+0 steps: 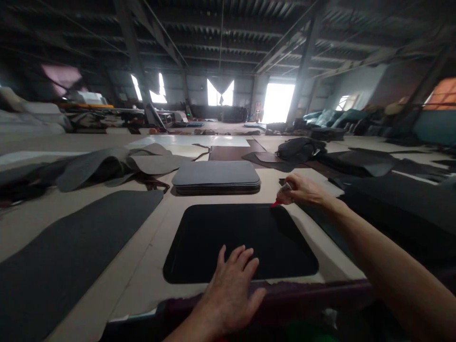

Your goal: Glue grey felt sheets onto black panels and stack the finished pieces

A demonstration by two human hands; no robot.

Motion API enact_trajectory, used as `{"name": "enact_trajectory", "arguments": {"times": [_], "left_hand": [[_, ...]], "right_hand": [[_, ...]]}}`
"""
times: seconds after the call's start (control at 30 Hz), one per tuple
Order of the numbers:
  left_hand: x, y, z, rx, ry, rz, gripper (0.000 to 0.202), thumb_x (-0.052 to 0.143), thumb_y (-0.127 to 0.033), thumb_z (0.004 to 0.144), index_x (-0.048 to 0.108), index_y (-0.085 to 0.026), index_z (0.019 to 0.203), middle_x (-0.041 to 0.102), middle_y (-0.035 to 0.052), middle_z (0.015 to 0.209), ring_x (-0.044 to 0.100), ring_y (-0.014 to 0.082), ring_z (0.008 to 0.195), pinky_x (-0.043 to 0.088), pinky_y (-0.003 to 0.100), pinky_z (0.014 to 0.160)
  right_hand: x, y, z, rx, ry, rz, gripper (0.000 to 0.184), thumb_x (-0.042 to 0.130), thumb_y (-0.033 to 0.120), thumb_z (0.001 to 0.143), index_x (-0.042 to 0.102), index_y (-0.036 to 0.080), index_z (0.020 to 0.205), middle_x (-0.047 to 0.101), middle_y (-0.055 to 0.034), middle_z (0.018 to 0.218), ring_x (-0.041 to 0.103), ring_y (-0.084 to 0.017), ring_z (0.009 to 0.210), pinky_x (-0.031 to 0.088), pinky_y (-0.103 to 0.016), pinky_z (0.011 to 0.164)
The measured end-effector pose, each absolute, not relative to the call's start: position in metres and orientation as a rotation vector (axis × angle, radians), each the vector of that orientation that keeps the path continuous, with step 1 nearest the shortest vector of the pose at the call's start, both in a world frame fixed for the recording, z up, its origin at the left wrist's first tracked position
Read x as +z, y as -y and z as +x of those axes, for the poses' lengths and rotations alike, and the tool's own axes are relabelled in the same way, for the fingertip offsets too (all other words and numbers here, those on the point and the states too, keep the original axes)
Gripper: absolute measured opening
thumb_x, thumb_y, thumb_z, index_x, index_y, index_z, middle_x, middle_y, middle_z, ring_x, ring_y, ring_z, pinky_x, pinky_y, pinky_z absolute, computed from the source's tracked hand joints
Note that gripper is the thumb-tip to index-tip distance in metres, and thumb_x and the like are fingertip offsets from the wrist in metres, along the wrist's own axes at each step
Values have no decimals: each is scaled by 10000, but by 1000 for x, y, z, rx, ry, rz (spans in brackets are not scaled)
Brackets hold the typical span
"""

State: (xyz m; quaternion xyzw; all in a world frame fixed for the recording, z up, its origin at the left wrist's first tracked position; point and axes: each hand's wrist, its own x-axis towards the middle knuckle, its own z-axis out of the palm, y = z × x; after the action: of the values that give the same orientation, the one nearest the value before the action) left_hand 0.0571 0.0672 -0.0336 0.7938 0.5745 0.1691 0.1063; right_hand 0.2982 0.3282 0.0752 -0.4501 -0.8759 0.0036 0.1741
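A black rounded-corner mat (235,237) lies flat on the table close in front of me. My left hand (233,287) has its fingers spread, with the fingertips over the mat's near part. At the mat's far right corner, my right hand (297,189) is closed around a small glue bottle (284,191) with a red nozzle. The bottle is tilted, its tip pointing down and left at the mat's far edge. A thin pale line shows along that edge. Just beyond the mat sits a stack of grey rounded mats (216,175).
A large dark grey sheet (89,237) lies to the left, with curled grey pieces (107,164) behind it. Dark sheets (399,213) cover the right side. A black bundle (301,149) rests farther back. The table's near edge (306,292) runs below the mat.
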Motion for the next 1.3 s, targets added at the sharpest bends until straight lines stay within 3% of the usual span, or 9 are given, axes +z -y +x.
{"name": "enact_trajectory", "arguments": {"times": [0.3,0.5,0.8,1.3], "left_hand": [[-36,-68,58,492,-1715,2364,486,492,-548,949,505,-329,1383,446,10,1526,310,258,1458,81,640,1215],[-32,-70,60,445,-1732,2381,465,506,-486,948,523,-294,1371,458,33,1515,329,279,1446,103,662,1200],[-28,-71,63,374,-1758,2419,452,519,-429,944,533,-261,1364,460,53,1511,342,289,1435,153,672,1183],[-37,-76,57,460,-1655,2409,462,529,-441,959,515,-225,1367,464,77,1505,331,287,1433,143,695,1171]], "right_hand": [[76,-311,338,103,2410,-1374,310,581,314,783,618,166,1052,592,-77,1012,559,-214,853,380,-315,696],[78,-264,355,156,2430,-1405,281,608,307,763,616,222,1031,605,-46,1028,575,-216,881,393,-315,706],[64,-165,393,364,2306,-1418,266,654,442,798,639,284,1012,624,-16,1009,591,-222,888,451,-331,736],[46,-127,387,490,2354,-1098,275,580,341,908,538,305,1177,507,-41,1202,560,-211,1034,469,-330,833]]}}
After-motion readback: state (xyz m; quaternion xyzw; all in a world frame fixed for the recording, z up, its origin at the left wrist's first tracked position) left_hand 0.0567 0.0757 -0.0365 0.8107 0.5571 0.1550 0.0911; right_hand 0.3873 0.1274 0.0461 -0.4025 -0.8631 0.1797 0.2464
